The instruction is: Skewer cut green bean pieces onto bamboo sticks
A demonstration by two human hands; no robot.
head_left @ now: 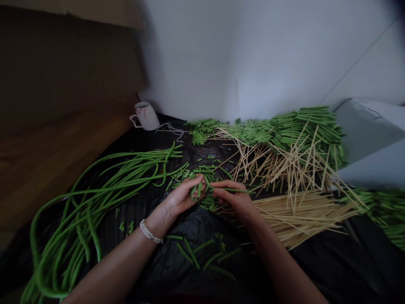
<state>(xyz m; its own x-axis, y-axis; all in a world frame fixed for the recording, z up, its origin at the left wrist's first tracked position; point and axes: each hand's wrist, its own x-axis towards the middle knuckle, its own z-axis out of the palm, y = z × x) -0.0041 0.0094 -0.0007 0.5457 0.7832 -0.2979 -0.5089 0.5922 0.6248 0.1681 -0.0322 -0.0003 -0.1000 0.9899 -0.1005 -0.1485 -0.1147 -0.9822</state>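
Observation:
In front of me my left hand (185, 194), with a beaded bracelet at its wrist, is closed around several short cut pieces of long bean (199, 189). Close to its right, my right hand (232, 195) pinches a thin green length of long bean (236, 190) that reaches past its fingers on both sides. The fingertips of the two hands almost meet. Under and behind them lies a loose heap of cut bean pieces (207, 169). Whole long beans (120, 181) spread in a curving bundle to the left. More cut pieces (190, 253) lie scattered nearer to me.
Thin wooden skewers (294, 215) are piled at the right. Behind them, cut beans (316, 126) lie in rows, some with skewers sticking out. A white mug (146, 116) and tangled string (172, 130) stand at the back left. Black plastic sheeting (183, 230) covers the surface.

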